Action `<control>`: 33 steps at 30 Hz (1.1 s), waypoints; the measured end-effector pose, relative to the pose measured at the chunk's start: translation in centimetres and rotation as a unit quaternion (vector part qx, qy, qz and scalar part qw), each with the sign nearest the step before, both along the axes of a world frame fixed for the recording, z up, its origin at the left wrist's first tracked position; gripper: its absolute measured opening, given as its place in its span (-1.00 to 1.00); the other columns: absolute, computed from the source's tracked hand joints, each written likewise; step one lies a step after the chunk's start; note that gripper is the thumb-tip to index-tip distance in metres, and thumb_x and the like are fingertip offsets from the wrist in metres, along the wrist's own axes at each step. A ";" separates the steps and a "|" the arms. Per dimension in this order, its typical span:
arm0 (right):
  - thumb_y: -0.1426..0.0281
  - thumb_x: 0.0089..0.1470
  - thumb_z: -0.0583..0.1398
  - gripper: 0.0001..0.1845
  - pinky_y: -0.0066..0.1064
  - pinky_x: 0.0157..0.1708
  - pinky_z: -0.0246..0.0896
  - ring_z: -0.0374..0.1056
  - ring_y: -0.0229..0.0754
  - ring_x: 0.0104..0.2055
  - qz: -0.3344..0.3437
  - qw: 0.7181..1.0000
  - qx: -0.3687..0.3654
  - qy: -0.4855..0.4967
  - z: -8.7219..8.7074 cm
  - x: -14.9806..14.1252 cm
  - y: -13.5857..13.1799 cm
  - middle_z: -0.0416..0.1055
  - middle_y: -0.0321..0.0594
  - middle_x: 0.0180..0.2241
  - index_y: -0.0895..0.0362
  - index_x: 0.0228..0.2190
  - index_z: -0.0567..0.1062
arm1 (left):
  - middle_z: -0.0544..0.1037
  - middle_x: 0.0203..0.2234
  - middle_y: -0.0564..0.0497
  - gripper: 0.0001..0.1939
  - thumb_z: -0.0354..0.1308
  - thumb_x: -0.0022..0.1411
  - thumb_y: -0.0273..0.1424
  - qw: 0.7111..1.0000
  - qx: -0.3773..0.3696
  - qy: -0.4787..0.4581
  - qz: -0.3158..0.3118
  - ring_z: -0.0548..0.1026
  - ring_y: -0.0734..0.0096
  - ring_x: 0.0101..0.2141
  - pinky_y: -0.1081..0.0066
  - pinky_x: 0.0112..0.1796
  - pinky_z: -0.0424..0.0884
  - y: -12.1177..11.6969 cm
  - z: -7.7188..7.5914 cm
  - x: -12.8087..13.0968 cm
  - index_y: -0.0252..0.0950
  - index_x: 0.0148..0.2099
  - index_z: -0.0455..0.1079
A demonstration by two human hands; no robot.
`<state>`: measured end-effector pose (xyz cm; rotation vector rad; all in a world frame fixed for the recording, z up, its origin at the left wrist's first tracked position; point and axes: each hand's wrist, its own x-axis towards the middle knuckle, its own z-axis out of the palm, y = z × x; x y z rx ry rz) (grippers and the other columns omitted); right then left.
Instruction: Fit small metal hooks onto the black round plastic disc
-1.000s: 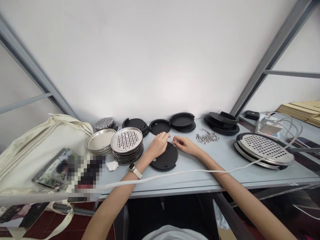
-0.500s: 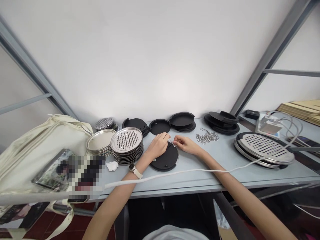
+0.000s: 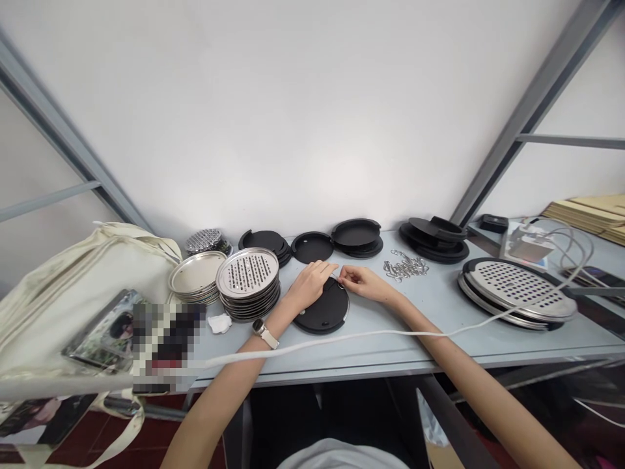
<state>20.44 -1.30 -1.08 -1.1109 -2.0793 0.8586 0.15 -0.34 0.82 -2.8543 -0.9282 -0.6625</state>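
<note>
A black round disc [image 3: 322, 309] with a thin metal rim lies flat on the table in front of me. My left hand [image 3: 311, 284] covers its far left part, with the fingers bent over the edge and the thumb hidden. At the disc's far right edge, my right hand [image 3: 359, 283] pinches a small wire piece, thin and shiny; most of it is hidden by the fingertips. The two hands nearly touch. Beyond my right hand lies a loose pile of small metal wire pieces [image 3: 405, 266].
Stacked metal grater discs [image 3: 247, 273] and plain metal discs [image 3: 195, 275] stand left, beside a cloth bag [image 3: 88, 286]. Black round parts [image 3: 356, 234] line the wall. Large perforated discs [image 3: 517, 286] lie right. A white cable [image 3: 375, 333] crosses the front.
My left fingers have stretched slightly to the right over the disc's far edge. The right fingertips have shifted a little with the small wire piece. The disc stays in place.
</note>
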 end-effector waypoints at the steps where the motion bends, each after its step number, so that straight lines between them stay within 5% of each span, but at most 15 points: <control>1: 0.07 0.13 0.06 -0.60 -0.48 -0.56 -0.06 0.01 -0.34 -0.56 0.000 1.000 0.000 0.001 0.0 0.0 0.0 0.12 -0.40 -0.61 0.14 -0.52 0.26 | 0.41 -0.16 -0.07 -0.55 -0.16 0.19 -0.70 1.000 0.002 0.003 -0.006 0.34 0.28 -0.12 0.29 -0.12 0.29 0.0 0.0 0.0 -0.29 0.08 0.19; 15: 0.08 0.13 0.07 -0.60 -0.48 -0.54 -0.05 0.00 -0.34 -0.57 0.006 1.000 0.011 -0.014 0.4 0.2 0.0 0.14 -0.40 -0.61 0.14 -0.52 0.28 | 0.44 -0.25 -0.08 -0.77 0.07 0.17 -0.37 1.000 0.029 -0.011 0.002 0.35 0.20 -0.18 0.22 -0.11 0.23 -0.8 0.8 0.3 -0.33 -0.12 0.29; 33: 0.11 0.16 0.04 -0.63 -0.48 -0.54 -0.09 -0.04 -0.35 -0.56 0.014 1.000 0.013 -0.021 0.7 0.2 -0.3 0.10 -0.41 -0.60 0.14 -0.50 0.27 | 0.41 -0.28 -0.04 -0.88 -0.04 0.31 -0.37 0.999 -0.004 -0.002 -0.035 0.37 0.30 -0.21 0.31 -0.16 0.24 -0.1 0.1 0.1 -0.30 -0.17 0.26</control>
